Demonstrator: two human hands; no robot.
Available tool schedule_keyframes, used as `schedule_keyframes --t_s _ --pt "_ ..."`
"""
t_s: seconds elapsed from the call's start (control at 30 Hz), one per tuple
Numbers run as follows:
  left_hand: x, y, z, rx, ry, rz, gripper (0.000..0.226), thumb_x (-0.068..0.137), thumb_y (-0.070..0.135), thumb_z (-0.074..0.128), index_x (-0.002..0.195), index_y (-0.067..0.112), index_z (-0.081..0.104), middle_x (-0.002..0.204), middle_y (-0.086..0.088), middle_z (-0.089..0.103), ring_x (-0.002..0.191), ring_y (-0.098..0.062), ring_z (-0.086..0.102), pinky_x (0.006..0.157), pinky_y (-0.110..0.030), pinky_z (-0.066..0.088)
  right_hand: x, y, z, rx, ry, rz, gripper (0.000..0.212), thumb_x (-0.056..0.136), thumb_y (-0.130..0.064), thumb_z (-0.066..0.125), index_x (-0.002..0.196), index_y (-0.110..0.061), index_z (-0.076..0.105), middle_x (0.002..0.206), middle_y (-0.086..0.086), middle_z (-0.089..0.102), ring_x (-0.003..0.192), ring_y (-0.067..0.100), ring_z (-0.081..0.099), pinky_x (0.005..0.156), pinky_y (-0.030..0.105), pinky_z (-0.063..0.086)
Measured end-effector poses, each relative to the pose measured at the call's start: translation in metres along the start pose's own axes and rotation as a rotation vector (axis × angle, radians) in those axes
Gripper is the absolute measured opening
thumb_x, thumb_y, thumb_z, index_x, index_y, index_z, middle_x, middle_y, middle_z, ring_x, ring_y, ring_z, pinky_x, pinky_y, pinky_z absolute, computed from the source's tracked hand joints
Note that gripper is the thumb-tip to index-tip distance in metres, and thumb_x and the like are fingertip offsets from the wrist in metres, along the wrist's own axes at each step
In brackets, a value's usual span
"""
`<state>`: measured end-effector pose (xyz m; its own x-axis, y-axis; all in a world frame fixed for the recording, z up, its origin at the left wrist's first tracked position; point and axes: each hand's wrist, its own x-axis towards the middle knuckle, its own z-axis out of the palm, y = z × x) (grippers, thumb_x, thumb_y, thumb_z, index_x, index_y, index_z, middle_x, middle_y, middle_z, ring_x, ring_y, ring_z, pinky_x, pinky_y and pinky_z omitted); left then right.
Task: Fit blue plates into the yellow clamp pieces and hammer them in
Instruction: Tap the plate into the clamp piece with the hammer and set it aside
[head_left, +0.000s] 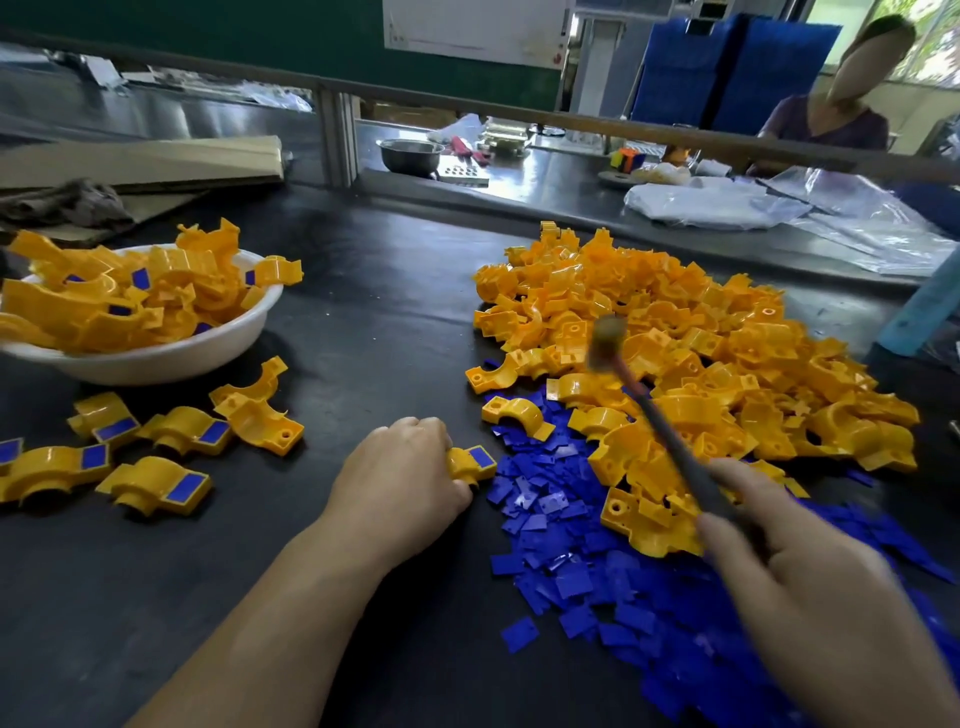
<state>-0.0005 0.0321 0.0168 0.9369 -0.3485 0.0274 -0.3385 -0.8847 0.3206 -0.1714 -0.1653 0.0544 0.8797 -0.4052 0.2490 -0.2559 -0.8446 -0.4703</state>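
From the head camera, the left hand (405, 467) rests on the dark counter (389, 312), its fingers (436, 431) curled round one yellow clamp (467, 464). A blue plate (482, 457) sits in the clamp's flat end, which pokes out to the right of the hand. The right hand (795, 561) has its fingers (753, 480) wrapped round the handle of a hammer (607, 343). The hammer head is raised above the clamp pile (701, 338) and blurred, so a blow looks under way.

Loose blue plates (571, 561) lie heaped just right of the held clamp. Fitted clamps (156, 483) lie to the left on the counter, and more fill the white bowl (171, 364).

The main risk is the left fingertips. They sit right beside the plate, so a blow landing slightly left would catch them. I cannot tell whether the plate is square in its seat. If it is tilted, the strike could jam it crooked, crack it, or flick it out. The clamp rests on its curved body, so an off-centre hit could roll it in the grip. Loose plates under its edge could let it skid.
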Motion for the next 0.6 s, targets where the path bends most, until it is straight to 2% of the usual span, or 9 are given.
schedule_keyframes --t_s 0.07,0.13,0.2,0.23,0.3,0.37,0.43,0.53,0.6 --pt "0.001 0.001 -0.005 -0.240 -0.029 -0.065 0.026 0.081 0.044 0.070 0.100 0.029 0.061 0.096 0.007 0.062 0.088 -0.014 0.059 0.067 -0.032 0.047 0.006 0.023 -0.005 -0.108 0.068 0.116 0.037 0.087 -0.041 0.052 0.120 -0.051 0.040 0.081 -0.015 0.055 0.065 0.009 0.057 0.051 0.030 0.049" --pt "0.001 0.002 -0.015 -0.847 -0.033 -0.182 0.016 0.086 0.036 0.071 0.093 0.023 0.064 0.090 0.001 0.069 0.078 -0.014 0.064 0.067 -0.032 0.051 0.010 0.046 -0.010 -0.240 0.090 0.234 0.042 0.088 -0.040 0.049 0.128 -0.044 0.036 0.093 -0.011 0.054 0.078 0.017 0.057 0.064 0.044 0.054" --pt "0.004 -0.003 -0.028 -1.539 0.013 -0.252 0.018 0.094 0.033 0.061 0.093 0.015 0.065 0.086 -0.005 0.070 0.071 -0.015 0.067 0.062 -0.029 0.053 0.012 0.064 -0.014 -0.326 0.095 0.321 0.045 0.089 -0.036 0.049 0.132 -0.038 0.036 0.103 -0.003 0.056 0.084 0.024 0.057 0.070 0.047 0.054" --pt "0.006 -0.009 -0.034 -1.810 0.070 -0.250 0.023 0.096 0.035 0.056 0.094 0.014 0.064 0.085 -0.005 0.072 0.071 -0.015 0.069 0.061 -0.026 0.055 0.012 0.071 -0.015 -0.353 0.089 0.359 0.045 0.090 -0.035 0.050 0.133 -0.036 0.036 0.108 0.000 0.059 0.087 0.026 0.058 0.071 0.047 0.053" --pt "0.010 -0.025 -0.042 -2.186 0.227 -0.231 0.031 0.097 0.040 0.049 0.096 0.012 0.063 0.085 -0.005 0.074 0.074 -0.017 0.072 0.064 -0.025 0.056 0.014 0.079 -0.016 -0.370 0.046 0.404 0.044 0.091 -0.033 0.050 0.133 -0.032 0.037 0.115 0.004 0.060 0.092 0.027 0.058 0.073 0.045 0.053" --pt "0.012 -0.038 -0.046 -2.352 0.378 -0.248 0.035 0.096 0.042 0.045 0.097 0.010 0.061 0.090 -0.008 0.074 0.076 -0.020 0.074 0.066 -0.025 0.055 0.014 0.079 -0.016 -0.359 0.014 0.427 0.045 0.092 -0.033 0.050 0.135 -0.030 0.037 0.118 0.004 0.059 0.094 0.028 0.057 0.073 0.043 0.052" --pt "0.013 -0.043 -0.044 -2.420 0.459 -0.280 0.038 0.095 0.043 0.045 0.105 0.008 0.057 0.099 -0.011 0.073 0.078 -0.021 0.075 0.068 -0.026 0.056 0.014 0.078 -0.015 -0.337 0.000 0.449 0.046 0.093 -0.033 0.049 0.138 -0.029 0.037 0.120 0.006 0.058 0.098 0.030 0.057 0.074 0.043 0.050" --pt "0.012 -0.038 -0.040 -2.479 0.489 -0.342 0.050 0.091 0.047 0.050 0.119 0.005 0.049 0.112 -0.016 0.067 0.079 -0.023 0.076 0.069 -0.029 0.057 0.015 0.073 -0.014 -0.379 0.031 0.416 0.046 0.091 -0.033 0.052 0.135 -0.021 0.046 0.112 0.009 0.060 0.098 0.030 0.055 0.076 0.043 0.050" --pt "0.010 -0.032 -0.038 -2.447 0.441 -0.371 0.052 0.090 0.049 0.052 0.119 0.006 0.050 0.112 -0.016 0.066 0.075 -0.023 0.075 0.067 -0.029 0.057 0.013 0.064 -0.012 -0.412 0.156 0.277 0.042 0.087 -0.033 0.057 0.125 -0.016 0.057 0.103 0.011 0.061 0.092 0.030 0.054 0.074 0.042 0.048"
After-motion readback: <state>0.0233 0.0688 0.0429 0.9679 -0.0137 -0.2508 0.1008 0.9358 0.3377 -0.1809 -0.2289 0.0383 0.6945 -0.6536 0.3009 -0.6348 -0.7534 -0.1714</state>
